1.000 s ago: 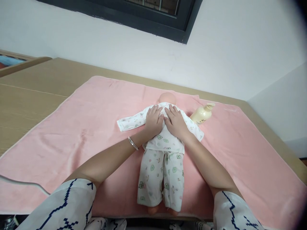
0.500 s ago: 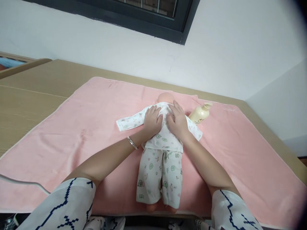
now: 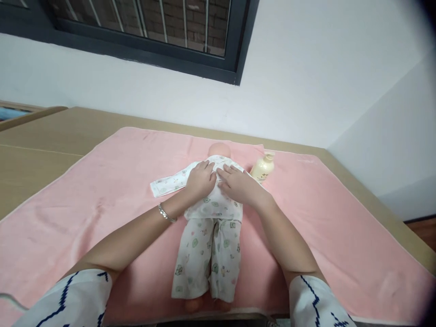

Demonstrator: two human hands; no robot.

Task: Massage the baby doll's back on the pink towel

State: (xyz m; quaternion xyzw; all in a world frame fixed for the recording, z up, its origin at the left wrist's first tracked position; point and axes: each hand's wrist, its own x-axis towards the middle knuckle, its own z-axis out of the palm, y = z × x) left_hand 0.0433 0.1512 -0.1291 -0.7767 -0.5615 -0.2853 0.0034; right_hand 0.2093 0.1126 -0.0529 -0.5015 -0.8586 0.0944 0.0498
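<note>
A baby doll [image 3: 207, 236] in a white printed shirt and trousers lies face down on a pink towel [image 3: 102, 204], head toward the wall. My left hand [image 3: 200, 179] lies flat on the doll's upper back, fingers spread, a silver bracelet on the wrist. Beside it, my right hand [image 3: 238, 184] also rests flat on the back, fingers stretched toward the left hand. The fingertips of the two hands nearly meet at the doll's spine. One shirt sleeve [image 3: 166, 184] stretches out to the left on the towel.
A cream pump bottle [image 3: 262, 168] lies on the towel just right of the doll's shoulder. The towel covers a wooden table [image 3: 37, 145] set against a white wall, under a dark-framed barred window [image 3: 153, 27].
The camera has tilted up and shifted, so the doll sits lower left in view. My right hand has turned so its fingers point left across the back; the left hand stays flat.
</note>
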